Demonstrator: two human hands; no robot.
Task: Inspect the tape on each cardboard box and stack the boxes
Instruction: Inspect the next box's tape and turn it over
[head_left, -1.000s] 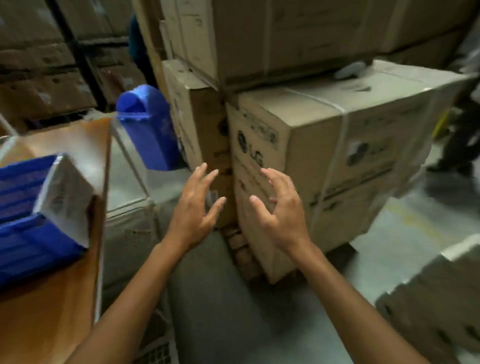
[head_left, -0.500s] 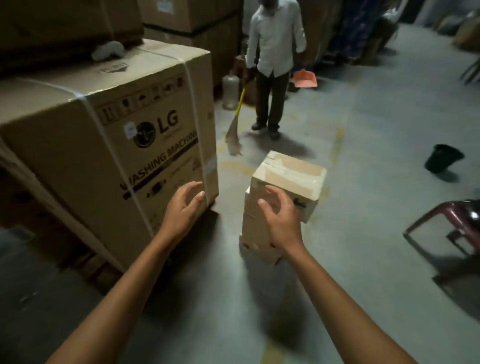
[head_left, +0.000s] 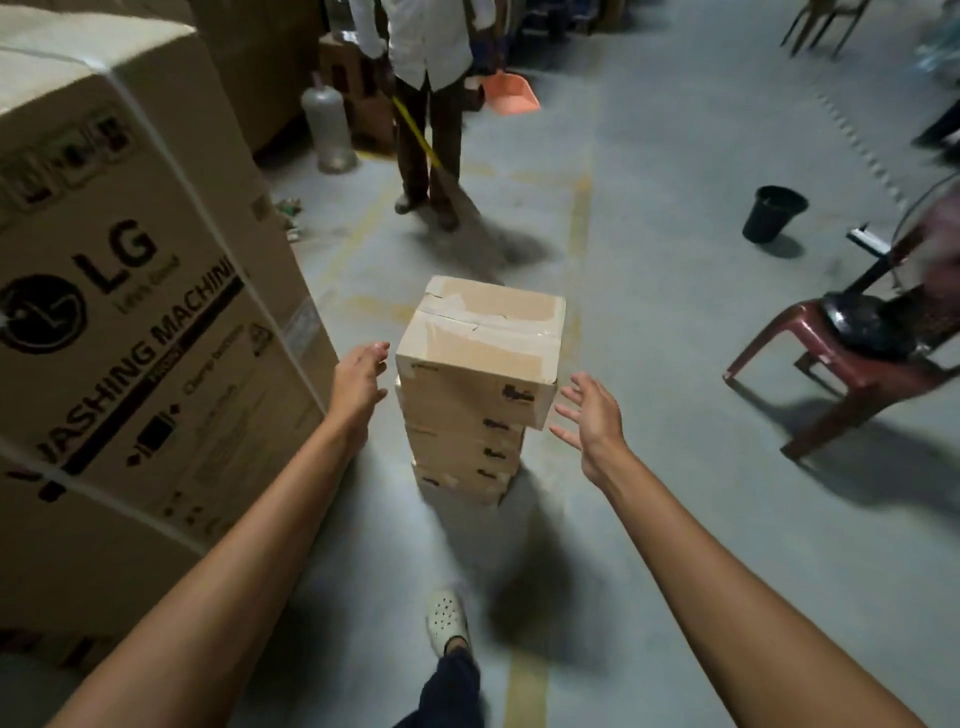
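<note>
Right in front of me a stack of cardboard boxes (head_left: 465, 452) stands on the grey floor (head_left: 675, 519), about four high. The top box (head_left: 483, 364) sits a little askew and overhangs the ones beneath on the right. A strip of clear tape (head_left: 483, 312) runs across its lid, wrinkled and cracked in places.

My left hand (head_left: 358, 382) is open, fingers straight, just beside the left face of the top box; I cannot tell whether the fingertips touch it. My right hand (head_left: 592, 421) is open too, fingers spread, near the box's right corner but apart from it. Neither hand holds anything.

Just left of the stack stands a big washing machine carton (head_left: 130, 312) bound with straps. My white shoe (head_left: 447, 621) is planted on the floor below the stack.

Beyond the stack a person in a white shirt (head_left: 426, 47) stands with a yellow-handled broom (head_left: 415, 135) and an orange dustpan (head_left: 511, 93), a clear plastic jug (head_left: 327, 130) on the floor beside them. Off to the right are a black bucket (head_left: 774, 213) and a dark red plastic chair (head_left: 852, 358).
</note>
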